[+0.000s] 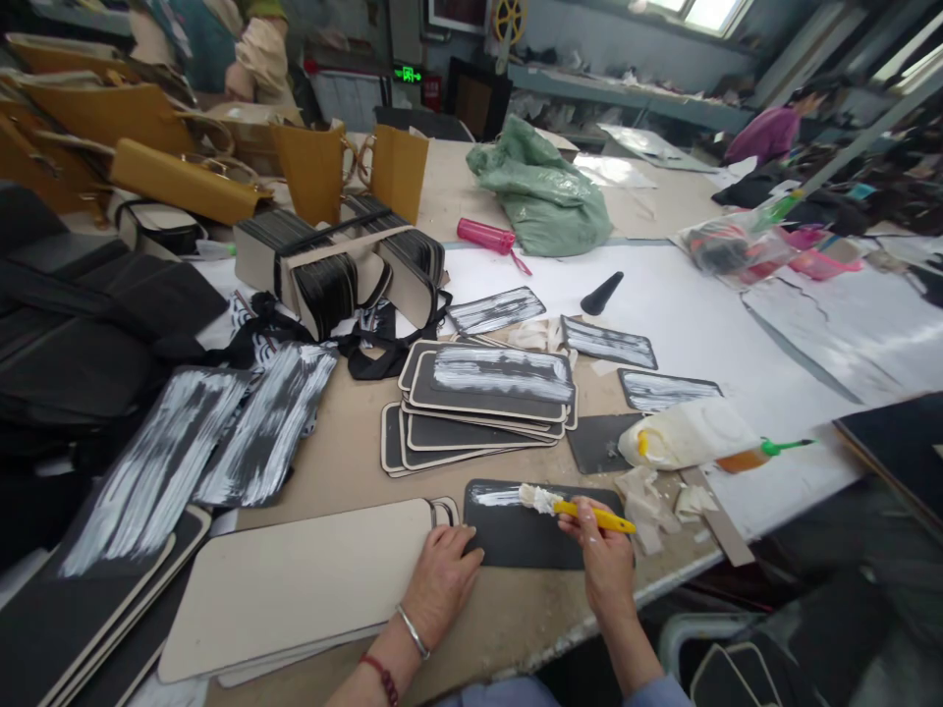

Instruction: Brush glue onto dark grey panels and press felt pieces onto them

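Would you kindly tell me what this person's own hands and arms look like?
The left hand is gloveless, with a silver bangle at the wrist and a dark red beaded bracelet farther up. The right hand is gloveless too, without visible jewellery; its arm has a light blue sleeve.

Tan handbags [307,175], white-smeared panels [501,373], a brush [558,506] and long worktables [449,187] show a workshop.

We're up at head height, one lone view, facing forward and down: left hand [444,579] and right hand [605,560] close below, table [346,462] stretching away, and far off, top right, the window [711,12]!
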### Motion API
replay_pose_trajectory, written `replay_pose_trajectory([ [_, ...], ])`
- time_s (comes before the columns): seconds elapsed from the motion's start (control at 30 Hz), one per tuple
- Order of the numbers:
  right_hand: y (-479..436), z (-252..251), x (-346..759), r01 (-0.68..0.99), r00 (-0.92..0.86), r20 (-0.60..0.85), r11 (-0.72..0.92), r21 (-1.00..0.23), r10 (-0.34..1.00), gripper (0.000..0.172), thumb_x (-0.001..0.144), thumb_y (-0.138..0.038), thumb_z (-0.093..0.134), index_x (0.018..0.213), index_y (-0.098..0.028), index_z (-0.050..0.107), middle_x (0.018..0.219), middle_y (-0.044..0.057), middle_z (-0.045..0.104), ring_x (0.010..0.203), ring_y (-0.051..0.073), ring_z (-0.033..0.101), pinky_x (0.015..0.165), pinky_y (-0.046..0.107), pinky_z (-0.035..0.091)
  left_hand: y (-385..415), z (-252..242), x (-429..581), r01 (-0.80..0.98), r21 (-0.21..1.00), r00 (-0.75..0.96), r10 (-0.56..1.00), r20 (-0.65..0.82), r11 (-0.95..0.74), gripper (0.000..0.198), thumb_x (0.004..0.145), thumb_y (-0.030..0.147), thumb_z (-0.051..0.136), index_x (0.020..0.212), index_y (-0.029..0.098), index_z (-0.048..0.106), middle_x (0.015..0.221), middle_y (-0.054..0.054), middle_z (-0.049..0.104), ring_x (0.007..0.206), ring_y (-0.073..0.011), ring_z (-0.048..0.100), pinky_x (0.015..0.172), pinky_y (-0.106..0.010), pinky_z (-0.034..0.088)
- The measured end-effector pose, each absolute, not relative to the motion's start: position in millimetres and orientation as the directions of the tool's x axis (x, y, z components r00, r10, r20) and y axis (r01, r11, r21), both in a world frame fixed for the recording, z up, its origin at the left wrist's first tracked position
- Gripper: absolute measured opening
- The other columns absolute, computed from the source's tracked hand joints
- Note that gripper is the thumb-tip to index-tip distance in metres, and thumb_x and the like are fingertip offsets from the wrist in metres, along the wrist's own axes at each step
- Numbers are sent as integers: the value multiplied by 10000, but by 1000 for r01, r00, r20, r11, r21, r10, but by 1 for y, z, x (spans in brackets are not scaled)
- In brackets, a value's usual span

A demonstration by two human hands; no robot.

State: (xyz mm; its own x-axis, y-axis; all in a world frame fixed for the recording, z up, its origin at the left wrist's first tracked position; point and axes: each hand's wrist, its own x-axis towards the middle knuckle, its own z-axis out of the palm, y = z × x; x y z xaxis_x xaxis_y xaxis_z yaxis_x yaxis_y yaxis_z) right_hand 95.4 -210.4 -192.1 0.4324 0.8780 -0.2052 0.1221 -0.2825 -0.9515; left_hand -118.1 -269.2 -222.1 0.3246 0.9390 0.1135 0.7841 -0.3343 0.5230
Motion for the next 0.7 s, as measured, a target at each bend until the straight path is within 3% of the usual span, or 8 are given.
replay_pose_trajectory([
  [0.13, -209, -184, 144, 133, 570, -208, -340, -931, 795, 481, 617, -553, 643, 858, -141, 584, 667, 17, 638, 623, 192, 625, 623, 333, 539, -269, -223, -119, 786, 494, 343, 927, 151, -371, 197, 760, 131, 538, 905, 222, 636, 1037, -76, 625, 971, -205, 562, 851, -407, 436],
  [0.37, -214, -170, 198, 484, 655, -29, -448, -751, 755, 582, 648, -669, 495, 854, -139, 622, 578, 70, 650, 679, 286, 639, 648, 389, 477, -271, -224, -118, 794, 468, 345, 921, 178, -388, 208, 747, 132, 541, 907, 225, 636, 1046, -74, 624, 950, -203, 575, 836, -403, 449],
  [0.47, -219, -157, 195, 555, 646, 41, -432, -711, 762, 614, 638, -707, 451, 838, -151, 618, 577, 76, 648, 681, 298, 637, 676, 413, 463, -270, -220, -118, 790, 469, 361, 918, 165, -395, 210, 769, 133, 507, 911, 217, 638, 1047, -84, 624, 960, -206, 574, 839, -407, 449],
  [0.57, -230, -146, 169, 550, 600, 41, -375, -746, 799, 577, 645, -692, 473, 842, -165, 601, 624, 66, 653, 668, 269, 635, 691, 400, 474, -265, -212, -121, 772, 518, 383, 920, 83, -368, 256, 818, 130, 427, 973, 193, 621, 1042, -89, 633, 959, -204, 575, 850, -408, 441],
  [0.7, -253, -144, 113, 381, 447, -138, -328, -864, 884, 487, 662, -616, 553, 854, -170, 588, 677, 56, 657, 615, 223, 625, 634, 358, 508, -248, -200, -130, 759, 596, 404, 907, -117, -261, 328, 845, 108, 346, 1119, 121, 527, 993, -98, 660, 925, -194, 593, 852, -384, 439],
])
